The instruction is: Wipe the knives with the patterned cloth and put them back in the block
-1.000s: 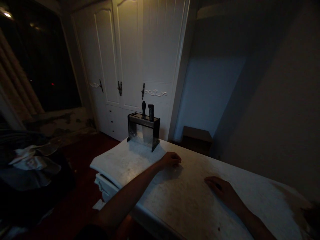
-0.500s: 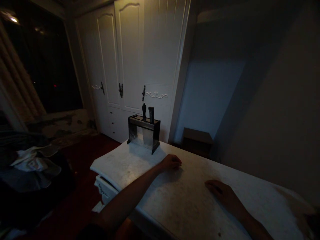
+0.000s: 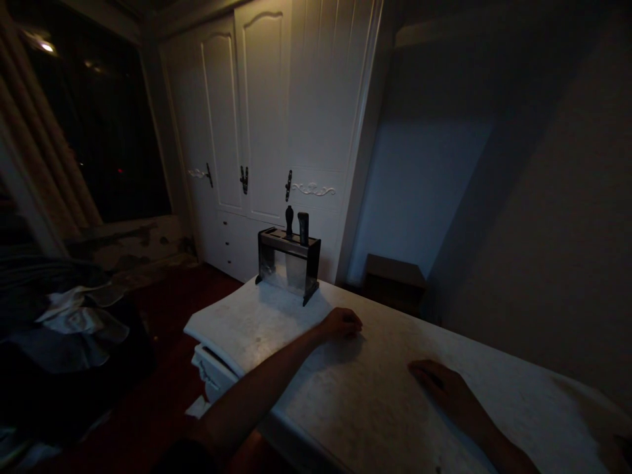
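Observation:
My left hand (image 3: 342,323) rests on the pale marble-like tabletop (image 3: 323,408), its fingers loosely bent and nothing visible in them. Further right, my right hand (image 3: 438,382) lies on the same top with fingers stretched forward and a gap beside the thumb; it is empty too. Beyond my left hand stands a knife block (image 3: 289,263) with dark ends and a see-through front. Two black handles rise from its slots: a rounded one (image 3: 289,220) and a flatter one (image 3: 304,228). Neither hand touches the block. Dim light hides finger detail.
A white wardrobe (image 3: 316,131) with dark handles is behind the table. A brown box-like piece (image 3: 395,271) stands by the wall. Piled cloth (image 3: 74,316) lies at left above the red floor (image 3: 172,316). A drawer (image 3: 214,370) under the tabletop sits slightly out.
The whole scene has shifted slightly right in view as the camera turned a little. Both hands keep about the same pose and place on the table; the knife block stays put.

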Available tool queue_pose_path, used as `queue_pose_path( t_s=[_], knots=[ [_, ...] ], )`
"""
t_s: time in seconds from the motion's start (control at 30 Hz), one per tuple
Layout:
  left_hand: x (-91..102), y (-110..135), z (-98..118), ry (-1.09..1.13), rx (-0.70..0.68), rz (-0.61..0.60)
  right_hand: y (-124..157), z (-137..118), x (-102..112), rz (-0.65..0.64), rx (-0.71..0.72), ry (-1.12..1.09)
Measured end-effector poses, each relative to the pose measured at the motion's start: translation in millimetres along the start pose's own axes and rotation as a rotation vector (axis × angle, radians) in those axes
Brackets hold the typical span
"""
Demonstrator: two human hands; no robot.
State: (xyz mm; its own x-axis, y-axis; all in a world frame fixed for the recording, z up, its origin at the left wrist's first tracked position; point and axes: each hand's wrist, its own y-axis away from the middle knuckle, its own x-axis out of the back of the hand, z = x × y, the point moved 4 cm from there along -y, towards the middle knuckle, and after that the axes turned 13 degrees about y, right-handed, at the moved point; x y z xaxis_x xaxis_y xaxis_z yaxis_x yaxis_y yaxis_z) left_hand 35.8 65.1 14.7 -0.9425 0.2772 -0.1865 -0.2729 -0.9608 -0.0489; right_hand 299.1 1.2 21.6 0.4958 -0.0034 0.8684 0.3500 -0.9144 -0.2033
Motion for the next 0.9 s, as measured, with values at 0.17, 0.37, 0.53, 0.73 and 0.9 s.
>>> queue_pose_path(
  t_s=[0.17,0.37,0.53,0.73,0.9],
  knots=[
    [1.0,0,-2,-0.001,0.006,0.004,1,-2,-1,0.012,0.018,0.001],
    [1.8,0,0,0.003,0.004,-0.004,2,0,-4,0.037,0.038,0.029],
    [3.2,0,2,0.023,0.007,-0.017,2,-2,-6,0.019,0.047,0.046],
    [6.6,1,4,0.040,0.005,-0.007,2,1,-11,0.018,0.035,0.064],
    [8.7,2,6,0.042,0.001,0.011,2,0,-13,0.029,0.030,0.095]
  ],
)
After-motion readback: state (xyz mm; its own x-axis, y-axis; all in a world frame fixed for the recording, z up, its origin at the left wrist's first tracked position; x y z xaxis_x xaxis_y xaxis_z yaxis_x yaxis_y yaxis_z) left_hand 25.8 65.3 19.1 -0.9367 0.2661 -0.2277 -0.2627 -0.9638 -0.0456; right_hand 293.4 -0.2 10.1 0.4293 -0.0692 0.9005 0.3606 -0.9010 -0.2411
